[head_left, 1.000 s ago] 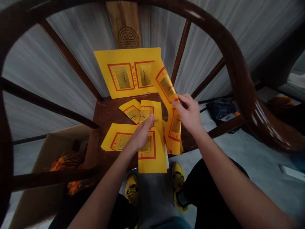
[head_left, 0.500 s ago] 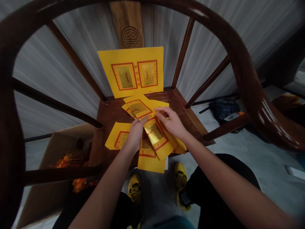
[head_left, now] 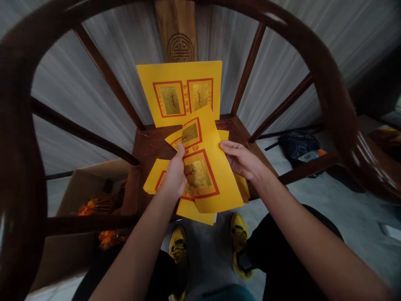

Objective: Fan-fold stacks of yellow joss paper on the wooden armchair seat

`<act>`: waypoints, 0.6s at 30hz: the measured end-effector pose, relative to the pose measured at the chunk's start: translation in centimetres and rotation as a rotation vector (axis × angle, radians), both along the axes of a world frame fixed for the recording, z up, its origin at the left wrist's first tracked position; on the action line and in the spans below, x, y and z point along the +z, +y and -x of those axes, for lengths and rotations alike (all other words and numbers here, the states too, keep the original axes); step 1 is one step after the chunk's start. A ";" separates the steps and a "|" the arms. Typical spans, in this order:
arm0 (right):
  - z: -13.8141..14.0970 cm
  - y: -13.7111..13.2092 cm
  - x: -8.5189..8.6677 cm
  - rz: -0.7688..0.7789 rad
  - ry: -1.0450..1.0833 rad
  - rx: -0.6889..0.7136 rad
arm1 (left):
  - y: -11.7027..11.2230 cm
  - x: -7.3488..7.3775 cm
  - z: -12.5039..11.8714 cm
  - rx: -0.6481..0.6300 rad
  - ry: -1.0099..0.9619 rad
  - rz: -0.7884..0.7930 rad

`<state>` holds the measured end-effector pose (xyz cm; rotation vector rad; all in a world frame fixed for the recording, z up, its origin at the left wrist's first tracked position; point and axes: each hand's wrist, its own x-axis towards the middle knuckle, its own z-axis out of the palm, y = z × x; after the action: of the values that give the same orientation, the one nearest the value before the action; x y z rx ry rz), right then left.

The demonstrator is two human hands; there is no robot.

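Between my hands is a yellow joss paper sheet with red-framed gold panels, spread fairly flat and tilted over the chair seat. My left hand grips its left edge, the thumb lying on top. At its right edge my right hand pinches it between thumb and fingers. More yellow sheets lie below and behind it, partly hidden, with one stack to the left of my left hand. A wide yellow sheet with two gold panels stands upright against the chair back.
A dark wooden armchair curves around the work, its seat under the papers. On the floor to the left sits a cardboard box holding orange bundles. A black backpack lies at right. Yellow shoes are below the seat.
The sheet, earlier narrow and folded-looking, is now opened out wider. My right hand has moved right to its edge, and my left thumb has drawn back. The view has shifted slightly.
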<state>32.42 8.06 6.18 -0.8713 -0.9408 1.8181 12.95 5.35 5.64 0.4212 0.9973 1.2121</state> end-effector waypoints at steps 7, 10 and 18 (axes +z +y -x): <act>0.9 -0.7 -1.0 -0.048 -0.060 0.089 | -0.3 0.5 -0.4 -0.014 -0.073 0.048; 1.1 -0.8 -1.4 -0.048 -0.088 0.075 | -0.5 0.7 -0.5 -0.026 -0.080 0.037; 1.1 -0.9 -1.8 -0.112 -0.170 0.086 | -0.5 0.3 -0.7 -0.054 -0.055 -0.002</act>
<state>31.34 7.17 4.39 -0.9378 -1.1929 1.7653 13.61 4.82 5.96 0.4115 0.9322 1.1707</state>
